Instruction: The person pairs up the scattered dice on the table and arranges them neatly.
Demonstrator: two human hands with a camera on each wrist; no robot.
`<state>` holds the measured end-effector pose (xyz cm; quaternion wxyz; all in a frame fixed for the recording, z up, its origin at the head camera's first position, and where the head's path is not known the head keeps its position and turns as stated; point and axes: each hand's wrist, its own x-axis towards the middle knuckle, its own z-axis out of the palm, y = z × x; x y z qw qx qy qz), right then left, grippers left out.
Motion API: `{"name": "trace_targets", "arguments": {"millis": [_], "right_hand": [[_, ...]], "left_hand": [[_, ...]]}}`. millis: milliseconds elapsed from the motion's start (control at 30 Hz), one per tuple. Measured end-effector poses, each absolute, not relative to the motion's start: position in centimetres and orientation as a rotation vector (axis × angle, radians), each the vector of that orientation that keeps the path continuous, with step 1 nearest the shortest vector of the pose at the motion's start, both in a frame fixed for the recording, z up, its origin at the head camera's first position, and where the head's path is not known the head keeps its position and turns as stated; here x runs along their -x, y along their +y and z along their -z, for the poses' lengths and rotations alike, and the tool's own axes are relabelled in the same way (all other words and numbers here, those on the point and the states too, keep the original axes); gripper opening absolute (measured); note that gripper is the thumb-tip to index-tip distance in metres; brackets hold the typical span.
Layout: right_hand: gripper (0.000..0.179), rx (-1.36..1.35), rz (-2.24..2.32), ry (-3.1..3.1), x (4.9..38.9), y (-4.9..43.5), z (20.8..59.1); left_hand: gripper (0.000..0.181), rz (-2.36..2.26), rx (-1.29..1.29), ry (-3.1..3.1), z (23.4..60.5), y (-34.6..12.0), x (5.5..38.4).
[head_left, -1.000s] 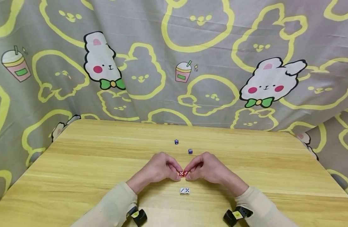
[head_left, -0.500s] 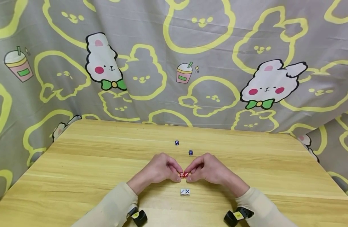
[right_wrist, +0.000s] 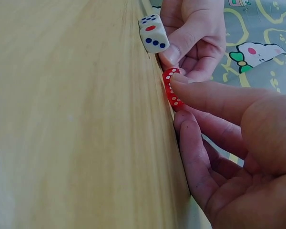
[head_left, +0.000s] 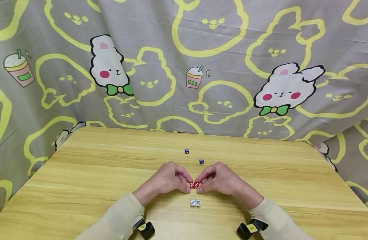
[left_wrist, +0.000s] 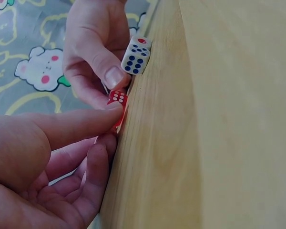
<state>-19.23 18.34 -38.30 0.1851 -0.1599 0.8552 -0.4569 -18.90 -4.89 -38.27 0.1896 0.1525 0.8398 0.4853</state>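
Observation:
Two red dice with white pips sit side by side at the middle of the table in the head view. My left hand (head_left: 171, 178) pinches the left red die (head_left: 191, 185) between thumb and fingers. On the other side, my right hand (head_left: 220, 178) pinches the right red die (head_left: 196, 185) the same way. The two dice look to be touching or nearly so. Closer to me, two white dice (head_left: 195, 203) with dark pips stand side by side on the table. Each wrist view shows a red die (left_wrist: 118, 97) partly covered by a thumb.
Beyond the hands lie two dark blue dice, one farther back (head_left: 186, 151) and one nearer (head_left: 201, 161), apart from each other. The wooden table (head_left: 82, 186) ends at a grey patterned curtain (head_left: 160, 66). Black wrist cameras (head_left: 148, 230) hang below both sleeves.
Both hands keep their pinch on the red dice, with almost no movement. The whole head view has shifted very slightly.

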Motion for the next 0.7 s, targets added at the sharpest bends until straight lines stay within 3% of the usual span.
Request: {"name": "trace_targets", "arguments": {"millis": [700], "right_hand": [[0.020,0.435,1.300,2.397,19.20,18.33,38.24]], "left_hand": [[0.022,-1.472,-0.313,2.294,37.77,-5.42,19.65]]}}
